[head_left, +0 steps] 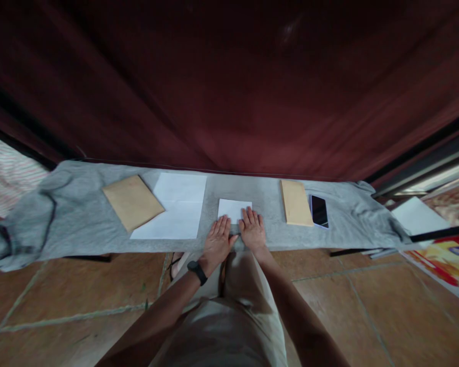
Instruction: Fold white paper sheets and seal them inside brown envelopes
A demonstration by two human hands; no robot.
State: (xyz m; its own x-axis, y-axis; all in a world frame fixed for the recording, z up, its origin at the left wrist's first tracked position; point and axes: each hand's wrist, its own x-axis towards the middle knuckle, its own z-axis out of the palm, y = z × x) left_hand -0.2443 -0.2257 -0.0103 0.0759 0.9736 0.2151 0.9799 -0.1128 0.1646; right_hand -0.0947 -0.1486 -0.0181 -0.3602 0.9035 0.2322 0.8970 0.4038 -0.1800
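Observation:
A small folded white paper [234, 208] lies flat on the grey cloth, in front of my body. My left hand [219, 239], with a dark watch on its wrist, rests flat over the paper's near left corner, fingers stretched out. Over the near right corner my right hand [252, 228] lies flat too, its fingers slightly spread. The two thumbs point toward each other near the cloth's front edge. Part of the paper's near edge is hidden under the fingers.
Left of the paper lie larger white sheets [183, 214], partly covered by a brown envelope [132, 201]. To the right are another brown envelope [296, 204] and a phone [320, 211]. Grey cloth [348, 219] covers the narrow bench. A dark red curtain [229, 102] hangs behind.

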